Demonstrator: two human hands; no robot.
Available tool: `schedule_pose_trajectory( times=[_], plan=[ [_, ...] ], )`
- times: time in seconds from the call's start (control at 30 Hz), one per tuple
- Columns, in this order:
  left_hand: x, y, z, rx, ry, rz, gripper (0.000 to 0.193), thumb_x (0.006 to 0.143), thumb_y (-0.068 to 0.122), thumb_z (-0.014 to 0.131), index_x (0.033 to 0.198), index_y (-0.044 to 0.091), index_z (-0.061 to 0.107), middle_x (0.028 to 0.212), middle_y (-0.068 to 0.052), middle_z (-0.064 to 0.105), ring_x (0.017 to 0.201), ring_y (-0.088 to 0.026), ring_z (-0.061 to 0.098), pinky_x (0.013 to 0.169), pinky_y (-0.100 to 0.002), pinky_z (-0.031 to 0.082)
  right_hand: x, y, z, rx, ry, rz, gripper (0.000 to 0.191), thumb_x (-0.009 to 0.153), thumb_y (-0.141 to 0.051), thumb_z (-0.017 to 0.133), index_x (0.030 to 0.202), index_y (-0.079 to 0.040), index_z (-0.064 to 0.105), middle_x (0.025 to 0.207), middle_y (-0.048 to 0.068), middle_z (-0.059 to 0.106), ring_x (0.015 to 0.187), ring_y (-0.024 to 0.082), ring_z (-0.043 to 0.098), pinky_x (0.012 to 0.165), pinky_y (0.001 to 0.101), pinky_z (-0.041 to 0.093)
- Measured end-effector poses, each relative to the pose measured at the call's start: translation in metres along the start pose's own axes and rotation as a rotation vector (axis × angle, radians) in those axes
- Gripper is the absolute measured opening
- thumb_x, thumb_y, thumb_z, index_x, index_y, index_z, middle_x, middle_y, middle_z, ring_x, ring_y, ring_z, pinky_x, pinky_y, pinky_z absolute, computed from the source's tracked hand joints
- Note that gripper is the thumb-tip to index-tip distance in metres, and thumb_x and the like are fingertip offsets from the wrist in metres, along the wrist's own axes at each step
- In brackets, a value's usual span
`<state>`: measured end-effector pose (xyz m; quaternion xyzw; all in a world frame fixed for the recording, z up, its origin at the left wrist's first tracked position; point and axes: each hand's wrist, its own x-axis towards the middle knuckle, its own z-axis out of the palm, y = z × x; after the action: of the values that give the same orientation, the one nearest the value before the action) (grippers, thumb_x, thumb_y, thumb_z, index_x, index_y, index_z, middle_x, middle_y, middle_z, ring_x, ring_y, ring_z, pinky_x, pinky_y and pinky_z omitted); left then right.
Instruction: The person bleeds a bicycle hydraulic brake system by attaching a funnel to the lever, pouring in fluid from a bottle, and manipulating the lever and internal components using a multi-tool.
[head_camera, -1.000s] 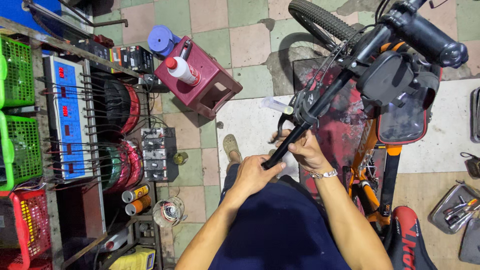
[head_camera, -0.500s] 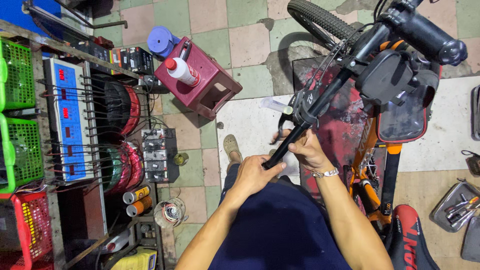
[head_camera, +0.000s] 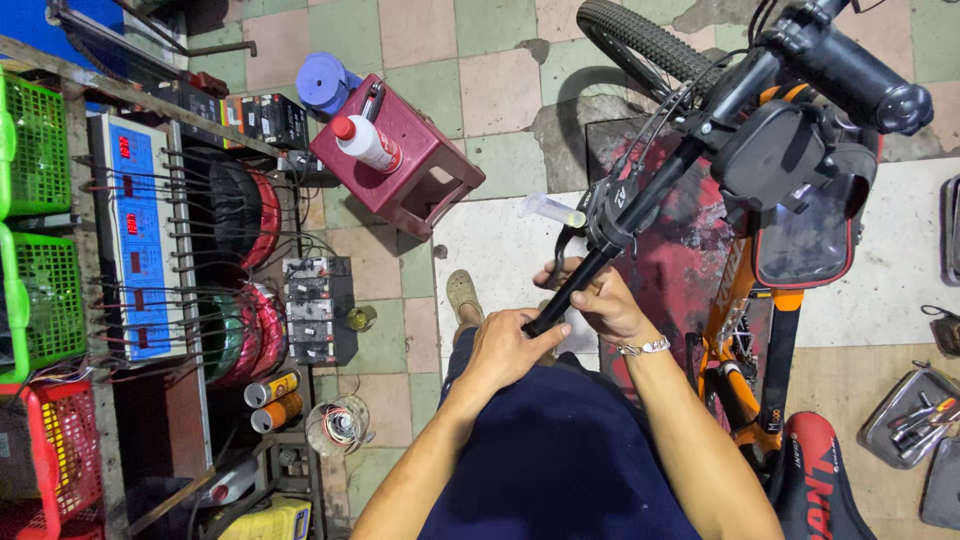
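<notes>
An orange bicycle (head_camera: 745, 290) stands in front of me, its black handlebar (head_camera: 660, 190) running from upper right down toward my lap. My left hand (head_camera: 505, 350) closes around the lower end of the bar's black grip. My right hand (head_camera: 600, 300) wraps the same grip just above it, a metal bracelet on the wrist. A brake lever clamp (head_camera: 612, 212) sits on the bar above my hands. A black frame bag (head_camera: 800, 200) hangs beside the bar.
A maroon plastic stool (head_camera: 410, 160) with a white bottle stands at left centre. Shelves at the left carry green baskets (head_camera: 40, 300), a blue panel device and wire coils. A metal tool tray (head_camera: 910, 415) lies at the right, a red-black saddle (head_camera: 815, 480) below.
</notes>
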<state>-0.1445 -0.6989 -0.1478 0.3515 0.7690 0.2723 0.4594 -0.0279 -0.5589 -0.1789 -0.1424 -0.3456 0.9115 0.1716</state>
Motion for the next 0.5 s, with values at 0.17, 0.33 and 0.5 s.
schedule_pose_trajectory(
  times=[0.17,0.33,0.5],
  plan=[
    [0.001,-0.001,0.000,0.007,-0.025,-0.013,0.041,0.084,0.050,0.074,0.091,0.010,0.081,0.059,-0.006,0.070,0.055,-0.019,0.070,0.057,-0.035,0.053,-0.002,0.007,-0.005,0.019,0.012,-0.063,0.050,0.095,-0.012,0.086,0.129,0.010,0.057,0.125,0.021,0.066,0.129,0.037,0.063,0.115,0.0529,0.048],
    [0.001,0.000,0.002,0.027,-0.023,-0.006,0.041,0.085,0.050,0.073,0.090,0.010,0.081,0.060,-0.006,0.071,0.057,-0.019,0.071,0.058,-0.035,0.053,0.001,-0.007,0.008,-0.007,-0.091,-0.011,0.091,0.083,-0.029,0.084,0.154,0.002,0.036,0.160,0.020,0.042,0.154,0.032,0.035,0.126,0.0506,0.029],
    [0.002,-0.001,0.002,-0.025,-0.033,-0.010,0.041,0.084,0.050,0.072,0.092,0.010,0.080,0.062,-0.005,0.073,0.059,-0.019,0.074,0.060,-0.035,0.056,0.006,-0.013,0.021,0.086,-0.156,0.056,0.101,0.082,-0.035,0.084,0.158,0.005,0.031,0.167,0.019,0.031,0.159,0.031,0.024,0.129,0.0521,0.021]
  ],
)
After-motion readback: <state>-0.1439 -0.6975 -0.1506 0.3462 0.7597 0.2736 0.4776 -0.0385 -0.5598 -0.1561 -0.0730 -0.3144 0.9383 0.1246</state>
